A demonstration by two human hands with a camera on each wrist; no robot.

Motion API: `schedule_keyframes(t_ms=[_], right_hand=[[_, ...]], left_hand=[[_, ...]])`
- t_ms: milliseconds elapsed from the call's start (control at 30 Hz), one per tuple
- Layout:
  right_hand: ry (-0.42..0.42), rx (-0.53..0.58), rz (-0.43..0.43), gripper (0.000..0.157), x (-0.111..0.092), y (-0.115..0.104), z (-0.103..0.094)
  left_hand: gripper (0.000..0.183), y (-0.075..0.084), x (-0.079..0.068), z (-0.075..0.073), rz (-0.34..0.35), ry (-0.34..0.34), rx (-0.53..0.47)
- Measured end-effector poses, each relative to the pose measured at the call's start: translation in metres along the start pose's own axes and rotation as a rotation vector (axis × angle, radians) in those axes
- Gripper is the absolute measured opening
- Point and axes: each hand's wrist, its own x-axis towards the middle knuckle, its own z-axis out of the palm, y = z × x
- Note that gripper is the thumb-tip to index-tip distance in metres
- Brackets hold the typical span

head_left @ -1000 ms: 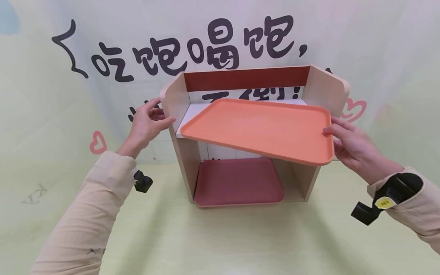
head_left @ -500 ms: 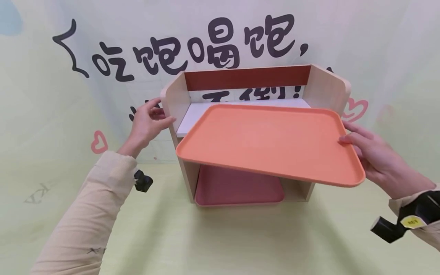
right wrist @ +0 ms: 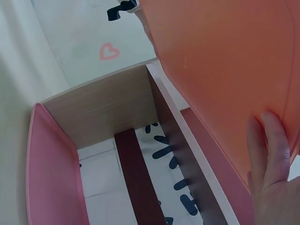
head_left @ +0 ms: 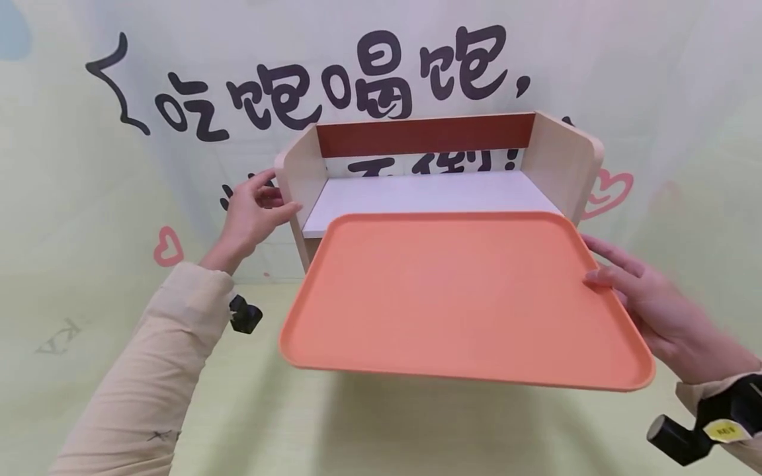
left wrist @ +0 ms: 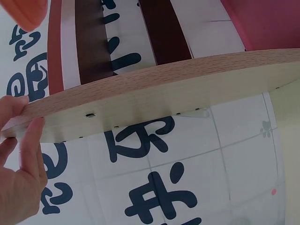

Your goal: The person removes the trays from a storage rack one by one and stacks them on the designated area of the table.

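My right hand (head_left: 661,311) holds an orange tray (head_left: 464,297) by its right edge, thumb on top. Seen from the right wrist, fingers (right wrist: 276,150) lie against the tray's underside. The tray hangs in front of a small wooden shelf unit (head_left: 559,155), its near edge lower than its far one, covering the lower compartment in the head view. At the unit's left, my left hand (head_left: 250,211) grips the side panel (left wrist: 140,86) between thumb and fingers. Inside the lower compartment lies a pink tray (right wrist: 51,173), hidden from the head camera.
The unit's white upper shelf (head_left: 428,192) shows behind the orange tray, below a dark red back rail (head_left: 425,135). A wall covering (head_left: 196,39) with large black characters and hearts rises behind. The unit stands on a pale greenish surface (head_left: 417,436).
My right hand has drawn the orange tray off the upper shelf, forward and down, and levelled it sideways. It now covers the pink tray in the head view. The left hand has stayed put.
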Motion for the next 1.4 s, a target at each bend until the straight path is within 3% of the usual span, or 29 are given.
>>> schedule_keyframes(t_ms=[267, 467, 600, 700, 833, 933, 1100, 1400], right_hand=[[-0.122, 0.07, -0.018, 0.045, -0.001, 0.025, -0.002], [-0.161, 0.048, -0.024, 0.045, 0.003, 0.054, -0.012], [-0.131, 0.008, -0.012, 0.042, 0.012, 0.075, -0.022], [-0.058, -0.044, 0.029, 0.039, 0.017, 0.088, -0.029], [0.023, -0.119, 0.081, 0.055, 0.022, 0.104, -0.037], [0.032, -0.136, 0.105, 0.065, 0.025, 0.117, -0.042], [0.022, -0.104, 0.139, 0.068, 0.026, 0.14, -0.051], [-0.155, 0.001, 0.094, 0.045, 0.026, 0.175, -0.065]], left_hand=[[0.059, -0.002, 0.0, 0.0, -0.003, -0.002, -0.001], [0.06, -0.001, 0.001, -0.001, 0.002, 0.003, 0.012], [0.06, 0.0, 0.001, -0.001, -0.001, 0.01, 0.01], [0.06, 0.0, 0.001, -0.001, -0.006, 0.011, 0.007], [0.061, -0.001, 0.0, -0.001, -0.017, 0.008, 0.004], [0.062, -0.001, 0.0, 0.0, -0.024, 0.01, 0.001], [0.062, -0.001, 0.0, 0.001, -0.027, 0.012, -0.002], [0.062, -0.001, -0.001, 0.001, -0.036, 0.014, -0.01]])
